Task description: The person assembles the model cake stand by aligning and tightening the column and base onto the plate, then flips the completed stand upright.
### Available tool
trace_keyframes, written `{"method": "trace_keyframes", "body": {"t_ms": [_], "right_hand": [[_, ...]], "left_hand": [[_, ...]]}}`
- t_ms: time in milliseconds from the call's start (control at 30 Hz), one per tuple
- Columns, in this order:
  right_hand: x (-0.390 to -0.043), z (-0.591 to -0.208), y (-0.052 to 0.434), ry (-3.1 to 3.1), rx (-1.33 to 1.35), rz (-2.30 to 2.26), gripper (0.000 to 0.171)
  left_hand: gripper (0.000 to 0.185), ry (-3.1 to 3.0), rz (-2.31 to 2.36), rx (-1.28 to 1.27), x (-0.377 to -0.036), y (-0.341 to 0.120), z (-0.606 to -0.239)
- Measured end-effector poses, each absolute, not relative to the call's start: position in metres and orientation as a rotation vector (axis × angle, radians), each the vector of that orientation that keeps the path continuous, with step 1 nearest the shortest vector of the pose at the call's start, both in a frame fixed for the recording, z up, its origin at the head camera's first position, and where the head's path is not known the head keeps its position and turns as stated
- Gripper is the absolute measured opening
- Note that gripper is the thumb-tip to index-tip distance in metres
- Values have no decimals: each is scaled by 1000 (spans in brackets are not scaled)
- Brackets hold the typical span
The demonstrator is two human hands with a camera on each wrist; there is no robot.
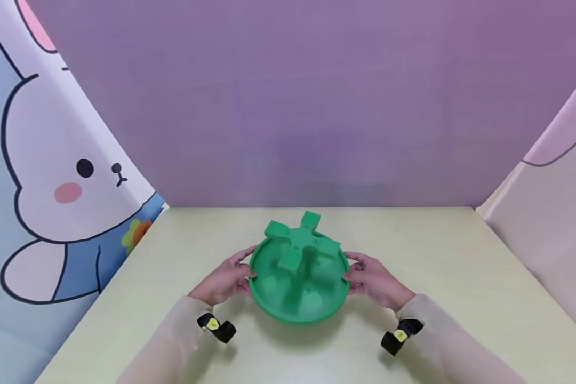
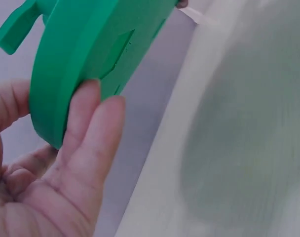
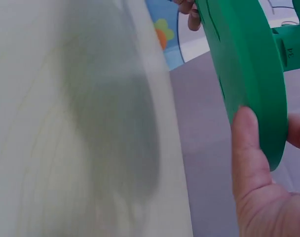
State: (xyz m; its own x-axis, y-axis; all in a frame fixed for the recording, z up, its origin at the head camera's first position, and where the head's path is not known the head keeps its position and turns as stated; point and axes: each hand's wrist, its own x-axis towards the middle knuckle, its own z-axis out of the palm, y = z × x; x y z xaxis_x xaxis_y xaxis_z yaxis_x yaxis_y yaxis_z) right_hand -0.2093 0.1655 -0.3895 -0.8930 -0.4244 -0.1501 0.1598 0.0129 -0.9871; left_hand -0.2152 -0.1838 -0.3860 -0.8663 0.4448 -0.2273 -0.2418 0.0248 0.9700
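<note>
A round green plastic dish (image 1: 274, 296) with a raised rim is held in the air above the table. From its centre rises a post topped by a cross-shaped piece (image 1: 300, 240) with small markings on its arms. My left hand (image 1: 228, 277) grips the rim at the left, thumb on the near inner side and fingers underneath, as the left wrist view shows. Opposite it, my right hand (image 1: 374, 280) pinches the right rim the same way. Shallow recesses show on the dish's underside (image 2: 118, 54) in the left wrist view. A broad shadow lies on the tabletop below.
The pale wood-look table (image 1: 187, 229) extends to both sides and behind the dish. A purple backdrop (image 1: 293, 106) stands at its far edge. A cartoon-rabbit cloth (image 1: 72, 133) hangs at the left, and a pale cloth (image 1: 552, 176) at the right.
</note>
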Motion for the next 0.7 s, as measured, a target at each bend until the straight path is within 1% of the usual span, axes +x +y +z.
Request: {"method": "trace_keyframes", "body": {"t_ms": [300,533,700], "right_hand": [[-211,-388,176,1796,-341,-2037,75],[-214,-392,176,1784,-533,-2041,76],[-213,-393,176,1811,-658,-2012,81]], "left_hand": [[78,1641,2039,243,-217,-182,-380],[78,1659,2097,171,-216,-184,-383],[77,1637,2138,198,-215,-184,-384]]}}
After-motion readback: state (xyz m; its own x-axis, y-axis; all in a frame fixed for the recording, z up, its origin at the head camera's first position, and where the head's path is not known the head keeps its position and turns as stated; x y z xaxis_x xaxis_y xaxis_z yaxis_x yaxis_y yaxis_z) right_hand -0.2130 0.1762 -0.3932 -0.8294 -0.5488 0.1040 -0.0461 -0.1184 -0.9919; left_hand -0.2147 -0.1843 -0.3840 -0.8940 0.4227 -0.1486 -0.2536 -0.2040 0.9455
